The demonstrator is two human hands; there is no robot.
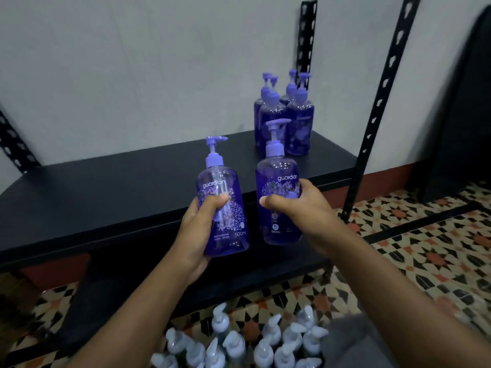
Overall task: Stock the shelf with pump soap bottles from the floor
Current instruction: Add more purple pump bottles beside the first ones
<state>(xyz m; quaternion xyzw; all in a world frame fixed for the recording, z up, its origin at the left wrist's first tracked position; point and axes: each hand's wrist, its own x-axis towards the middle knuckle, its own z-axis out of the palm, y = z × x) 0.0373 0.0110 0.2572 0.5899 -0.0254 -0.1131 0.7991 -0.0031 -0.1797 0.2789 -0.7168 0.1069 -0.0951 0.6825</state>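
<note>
My left hand (pixel 198 235) grips a purple pump soap bottle (pixel 225 208) upright, in front of the black shelf (pixel 106 187). My right hand (pixel 297 205) holds a second purple pump bottle (pixel 276 171), also upright, just right of the first. Both bottles hang in the air over the shelf's front edge. Several purple pump bottles (pixel 284 115) stand together at the shelf's back right corner. On the floor below me, a cluster of pump bottles with pale tops (pixel 239 343) stands close together.
Black perforated uprights (pixel 382 102) frame the shelf at right; another (pixel 13 144) is at left. A lower shelf board (pixel 132 288) sits under the top one. The floor (pixel 425 248) is patterned tile. A dark object (pixel 465 115) leans at far right.
</note>
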